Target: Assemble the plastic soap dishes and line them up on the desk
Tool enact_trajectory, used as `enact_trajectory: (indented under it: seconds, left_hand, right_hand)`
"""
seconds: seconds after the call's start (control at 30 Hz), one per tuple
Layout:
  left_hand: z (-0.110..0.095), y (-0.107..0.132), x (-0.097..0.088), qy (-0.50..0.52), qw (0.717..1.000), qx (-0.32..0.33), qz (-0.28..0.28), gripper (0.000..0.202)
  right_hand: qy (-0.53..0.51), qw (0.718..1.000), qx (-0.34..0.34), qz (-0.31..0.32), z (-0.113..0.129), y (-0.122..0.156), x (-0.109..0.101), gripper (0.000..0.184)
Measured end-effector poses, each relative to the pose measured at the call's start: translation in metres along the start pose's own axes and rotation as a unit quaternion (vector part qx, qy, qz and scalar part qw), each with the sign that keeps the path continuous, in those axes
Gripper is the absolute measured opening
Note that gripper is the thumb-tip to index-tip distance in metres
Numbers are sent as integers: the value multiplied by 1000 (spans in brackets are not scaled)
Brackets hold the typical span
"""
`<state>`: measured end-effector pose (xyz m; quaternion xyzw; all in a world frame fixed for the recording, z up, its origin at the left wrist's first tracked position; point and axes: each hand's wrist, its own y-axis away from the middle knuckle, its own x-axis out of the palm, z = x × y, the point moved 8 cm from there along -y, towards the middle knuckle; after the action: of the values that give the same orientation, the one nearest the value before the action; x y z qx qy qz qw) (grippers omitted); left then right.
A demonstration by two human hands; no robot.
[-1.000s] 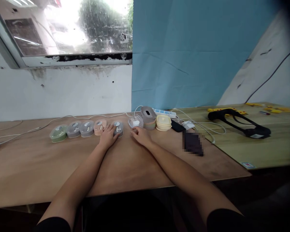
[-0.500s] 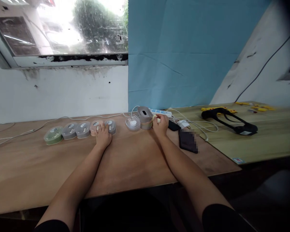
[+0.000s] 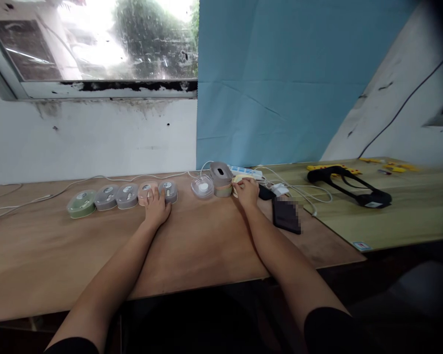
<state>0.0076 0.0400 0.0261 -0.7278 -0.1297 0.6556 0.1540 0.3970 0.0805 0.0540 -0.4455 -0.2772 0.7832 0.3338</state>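
My left hand [image 3: 157, 207] lies palm down, fingers extended and apart, over the front of a pink lidded container [image 3: 146, 190] and against a grey lidded container [image 3: 171, 191]. To their left, two more grey lidded containers [image 3: 127, 196] and a green one [image 3: 81, 202] continue the row. My right hand [image 3: 246, 191] has bent fingers closed at a pale yellow piece [image 3: 248, 176], largely hidden behind the hand. Touching that piece on the left is a stack with a grey open container [image 3: 220, 173] on a beige one [image 3: 223, 190]. A clear lid [image 3: 203, 188] sits beside the stack.
A dark phone [image 3: 286, 216] and a black object [image 3: 266, 192] lie right of my right hand. Behind them are a power strip [image 3: 258, 174], a white charger [image 3: 279, 189] and loose cables. A black headset-like frame [image 3: 372, 198] rests on the lighter table [image 3: 409, 223].
My right hand has tilted and lowered slightly, and more of the pale yellow piece now shows behind its fingers. My left hand stays on the containers. The view has shifted a little.
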Motion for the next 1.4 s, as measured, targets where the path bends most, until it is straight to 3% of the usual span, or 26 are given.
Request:
enact_trajectory:
  seconds: [0.13,0.33,0.43,0.5,0.63,0.8,0.87,1.0,1.17,1.3,1.4]
  left_hand:
    - [-2,1,1,12,1000,11,11,66]
    - [-5,2,-1,23,999,22,-4,69]
    - [-6,3,-4,29,999,23,-18,72]
    - [-8,3,-8,44,998,28,-31,74]
    - [-21,6,-23,93,989,82,-78,82]
    - [-42,18,-40,165,963,185,-108,96]
    - [-40,21,-40,213,956,183,-90,91]
    - [-31,23,-34,255,955,150,-34,79]
    - [-32,23,-37,251,960,124,-31,67]
    - [-43,22,-28,229,962,140,47,59]
    - [-48,23,-18,210,954,174,122,51]
  right_hand:
    - [-28,999,-17,-44,3,-3,-10,23]
    - [-91,981,-6,-171,9,-2,-48,28]
    - [-121,969,-31,-213,23,1,-64,32]
    - [-143,966,-65,-206,39,4,-68,37]
    - [-222,957,-128,-133,80,22,-57,48]
    - [-342,915,-203,63,145,73,-22,52]
    - [-347,910,-180,137,159,87,-9,53]
    - [-291,929,-125,190,159,88,0,51]
    - [-235,945,-98,204,143,69,2,41]
    - [-180,946,-131,238,143,67,10,33]
    - [-143,923,-179,308,151,77,24,27]
